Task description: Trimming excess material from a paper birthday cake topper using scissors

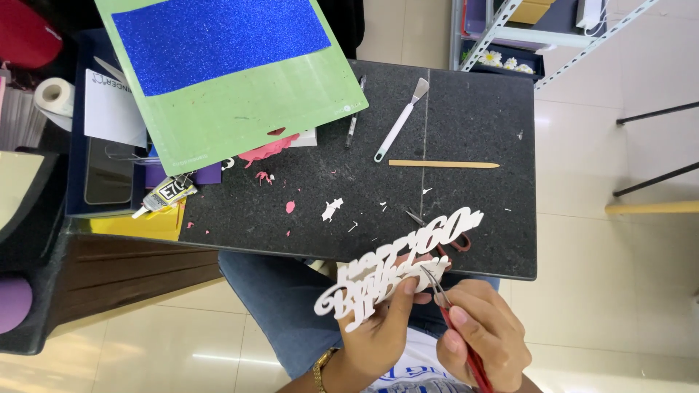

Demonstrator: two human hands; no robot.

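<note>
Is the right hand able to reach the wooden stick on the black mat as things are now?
Probably not at once: the right hand holds red tweezers at the white paper cutout. The wooden stick lies uncovered beyond, the black mat bare around it.

The person wears blue denim jeans (pixel 284 306) and a white shirt with blue print (pixel 415 371). A gold-coloured metal wrist bracelet (pixel 321 364) circles the left wrist.

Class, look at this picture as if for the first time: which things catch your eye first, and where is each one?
The white cut-out lettering stands out low in the middle, held by the left hand while the right hand works on it with red-handled tweezers. At the top left, a green cutting mat carrying a glittery blue sheet overhangs the black table.
</note>
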